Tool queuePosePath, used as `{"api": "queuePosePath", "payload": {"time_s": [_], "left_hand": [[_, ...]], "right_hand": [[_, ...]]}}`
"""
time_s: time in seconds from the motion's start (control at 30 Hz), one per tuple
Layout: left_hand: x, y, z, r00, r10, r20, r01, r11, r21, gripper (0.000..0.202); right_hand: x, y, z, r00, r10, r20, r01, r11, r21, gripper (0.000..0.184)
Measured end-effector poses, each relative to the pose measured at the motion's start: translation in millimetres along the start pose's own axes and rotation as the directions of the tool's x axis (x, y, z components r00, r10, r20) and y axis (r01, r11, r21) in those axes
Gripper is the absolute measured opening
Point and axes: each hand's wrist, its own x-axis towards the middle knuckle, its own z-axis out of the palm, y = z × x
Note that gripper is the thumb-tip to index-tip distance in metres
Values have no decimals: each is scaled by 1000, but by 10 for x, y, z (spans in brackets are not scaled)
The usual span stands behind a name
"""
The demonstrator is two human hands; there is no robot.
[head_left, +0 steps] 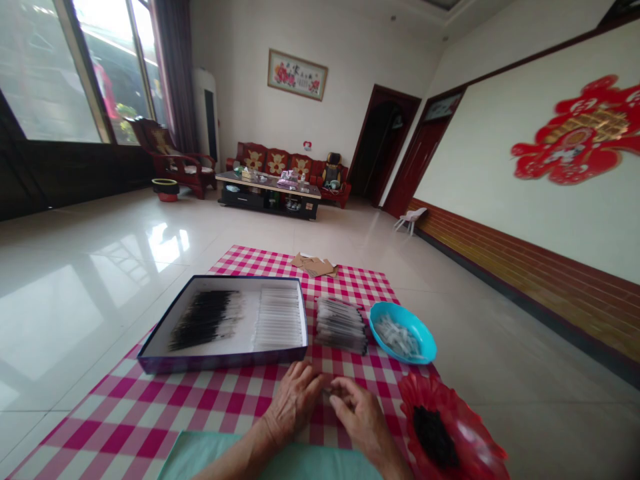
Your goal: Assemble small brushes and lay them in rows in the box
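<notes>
My left hand (297, 402) and my right hand (361, 419) meet over the checked tablecloth, fingers closed. Between the fingertips is something small and thin that I cannot make out. Just beyond them lies a shallow dark-blue box (220, 363) with a white inside. It holds a heap of thin black sticks (200, 320) on the left and a row of clear thin tubes (280, 319) on the right. Beside the box is a stack of clear tubes with dark ends (341, 325). A blue bowl (426, 343) contains small whitish pieces. Near my right hand, a red flower-shaped bowl (475, 433) holds small black pieces.
Pieces of brown cardboard (316, 265) lie at the far side of the pink-and-white tablecloth (125, 407). A pale green cloth (187, 453) is under my forearms. Beyond the table are a low coffee table (265, 187), a wooden sofa (275, 160) and a small white chair (411, 219).
</notes>
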Motion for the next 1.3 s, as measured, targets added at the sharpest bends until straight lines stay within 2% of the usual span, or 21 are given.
{"api": "queuePosePath", "payload": {"time_s": [0.07, 0.17, 0.3, 0.4, 0.53, 0.7, 0.9, 1.07, 1.3], "left_hand": [[-13, -18, 30, 998, -54, -24, 54, 999, 6, 18], [-32, -49, 79, 995, -86, -58, 88, 996, 28, 21], [-36, -47, 89, 994, -92, -64, 97, 992, 78, 21], [-31, -17, 55, 991, -91, -93, 102, 987, 121, 23], [-28, 37, 7, 994, -16, -106, 30, 991, 132, 23], [-60, 70, 25, 999, 10, -45, -5, 995, 101, 20], [-99, 70, 67, 998, -29, -54, 36, 990, 137, 13], [-88, 73, 45, 999, -3, -50, 10, 989, 149, 16], [-83, 74, 62, 998, -33, -49, 41, 987, 158, 13]], "right_hand": [[-16, 10, -89, 994, 72, -82, -63, 992, 108, 26], [-49, 20, -189, 972, 132, -196, -72, 955, 288, 32], [-91, 18, -201, 961, 161, -226, -53, 907, 417, 36], [-95, 57, -125, 945, 201, -257, -79, 905, 418, 39], [-67, 175, 62, 931, 232, -280, -143, 941, 306, 41], [-41, 214, 240, 963, 140, -229, -108, 983, 150, 43], [1, 162, 264, 950, 75, -302, -79, 997, -1, 43], [-1, 222, 260, 947, 106, -304, -91, 994, 61, 40], [1, 256, 194, 967, 208, -149, -150, 934, 325, 39]]}}
